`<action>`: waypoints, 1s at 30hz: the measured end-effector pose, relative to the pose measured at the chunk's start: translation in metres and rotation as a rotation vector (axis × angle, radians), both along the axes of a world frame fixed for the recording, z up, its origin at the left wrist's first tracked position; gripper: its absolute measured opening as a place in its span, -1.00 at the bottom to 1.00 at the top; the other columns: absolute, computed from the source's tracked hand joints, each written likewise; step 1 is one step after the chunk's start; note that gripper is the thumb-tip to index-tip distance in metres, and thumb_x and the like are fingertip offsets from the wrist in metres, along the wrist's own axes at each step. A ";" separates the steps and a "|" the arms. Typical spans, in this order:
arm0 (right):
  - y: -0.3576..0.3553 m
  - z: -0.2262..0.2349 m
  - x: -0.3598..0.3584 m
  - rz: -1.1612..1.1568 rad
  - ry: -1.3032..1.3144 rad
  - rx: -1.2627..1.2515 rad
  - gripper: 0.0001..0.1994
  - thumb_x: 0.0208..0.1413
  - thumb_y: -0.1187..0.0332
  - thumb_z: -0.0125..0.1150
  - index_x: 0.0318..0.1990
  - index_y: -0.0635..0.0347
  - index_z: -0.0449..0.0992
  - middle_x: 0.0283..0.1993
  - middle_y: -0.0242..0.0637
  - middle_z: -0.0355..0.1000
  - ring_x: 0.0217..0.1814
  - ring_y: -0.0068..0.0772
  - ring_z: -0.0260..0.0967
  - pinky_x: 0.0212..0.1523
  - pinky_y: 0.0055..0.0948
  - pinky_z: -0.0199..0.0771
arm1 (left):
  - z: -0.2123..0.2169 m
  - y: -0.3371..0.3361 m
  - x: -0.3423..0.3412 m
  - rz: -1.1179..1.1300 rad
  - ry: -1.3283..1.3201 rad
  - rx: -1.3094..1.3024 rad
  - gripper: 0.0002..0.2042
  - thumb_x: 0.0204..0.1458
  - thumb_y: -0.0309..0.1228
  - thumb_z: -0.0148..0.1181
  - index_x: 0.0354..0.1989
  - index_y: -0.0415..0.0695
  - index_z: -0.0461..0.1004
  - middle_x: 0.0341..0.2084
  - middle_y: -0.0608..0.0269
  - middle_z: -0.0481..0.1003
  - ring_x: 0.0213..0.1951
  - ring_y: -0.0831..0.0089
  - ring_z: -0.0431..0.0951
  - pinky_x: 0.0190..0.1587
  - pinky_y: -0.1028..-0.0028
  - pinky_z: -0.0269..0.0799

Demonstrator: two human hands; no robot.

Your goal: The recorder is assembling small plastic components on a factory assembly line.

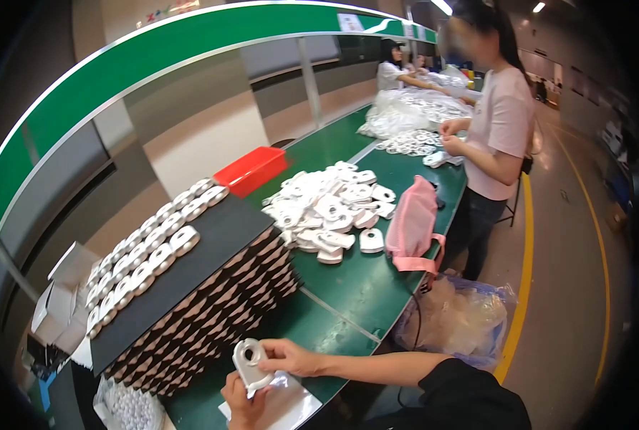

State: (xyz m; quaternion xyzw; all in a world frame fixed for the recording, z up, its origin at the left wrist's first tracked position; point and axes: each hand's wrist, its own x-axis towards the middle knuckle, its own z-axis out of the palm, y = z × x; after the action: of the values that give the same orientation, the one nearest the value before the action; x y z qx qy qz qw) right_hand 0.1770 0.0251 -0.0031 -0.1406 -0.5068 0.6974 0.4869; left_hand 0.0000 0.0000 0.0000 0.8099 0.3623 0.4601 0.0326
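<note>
— White plastic, is that what the hands hold?
— Yes. A white plastic part with a round hole (251,362) sits at the near edge of the green counter (348,287). The right hand (289,356) pinches its top with closed fingers; the left hand (239,401) grips it from below, over a clear plastic bag (280,405).
— Which step does it look like?
— Probably bagging or checking one piece. Next would likely call for steadying the bag's mouth. Rows of finished parts (144,251) lie on a black tray stack (190,301) at the left; a loose pile (330,208) lies mid-counter.
</note>
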 end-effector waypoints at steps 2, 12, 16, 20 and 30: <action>-0.001 0.007 -0.011 0.005 -0.003 0.007 -0.75 0.08 0.33 0.08 -0.11 0.20 0.33 -0.32 -0.47 0.33 -0.31 -0.73 0.22 -0.33 -0.69 0.23 | 0.004 0.001 -0.014 -0.045 0.068 0.074 -0.59 -0.22 -0.16 0.29 -0.34 -0.24 0.37 -0.41 0.10 0.36 -0.52 0.22 0.40 -0.59 0.42 0.24; 0.000 0.004 0.003 0.097 -0.100 -0.003 -0.73 0.03 0.27 0.13 -0.16 0.21 0.41 -0.33 -0.51 0.34 -0.36 -0.74 0.18 -0.38 -0.71 0.17 | 0.018 -0.011 -0.001 -0.044 0.065 -0.081 -0.65 -0.34 -0.42 0.34 -0.34 -0.26 0.39 -0.45 0.12 0.38 -0.55 0.28 0.41 -0.59 0.47 0.25; -0.004 0.006 -0.003 -0.037 -0.091 0.035 -0.74 -0.01 0.33 0.16 -0.17 0.24 0.41 -0.32 -0.48 0.36 -0.30 -0.68 0.23 -0.27 -0.63 0.23 | 0.043 -0.018 0.011 -0.100 0.009 -0.217 -0.72 -0.31 -0.42 0.28 -0.41 -0.23 0.36 -0.57 0.22 0.34 -0.61 0.44 0.34 -0.59 0.55 0.20; -0.004 0.004 0.000 -0.203 -0.309 0.281 -0.83 -0.03 0.38 0.14 -0.27 0.22 0.41 -0.42 -0.47 0.32 -0.37 -0.65 0.18 -0.32 -0.59 0.20 | 0.028 -0.012 0.009 -0.040 -0.185 -0.307 -0.82 -0.15 -0.39 0.12 -0.55 -0.23 0.28 -0.65 0.27 0.26 -0.61 0.54 0.23 -0.56 0.57 0.10; -0.010 0.013 -0.006 -0.318 -0.347 0.485 -0.87 0.02 0.39 0.09 -0.35 0.27 0.38 -0.45 -0.39 0.22 -0.39 -0.54 0.13 -0.36 -0.56 0.16 | 0.031 -0.013 0.012 0.083 -0.159 -0.147 -0.80 -0.13 -0.53 0.07 -0.66 -0.21 0.18 -0.71 0.26 0.16 -0.64 0.47 0.15 -0.59 0.51 0.01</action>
State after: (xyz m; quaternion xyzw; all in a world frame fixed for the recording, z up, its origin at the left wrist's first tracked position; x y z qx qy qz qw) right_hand 0.1705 0.0147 0.0095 -0.2145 -0.7048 0.4375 0.5155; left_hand 0.0117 -0.0129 0.0307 0.7505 0.4246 0.4962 0.1016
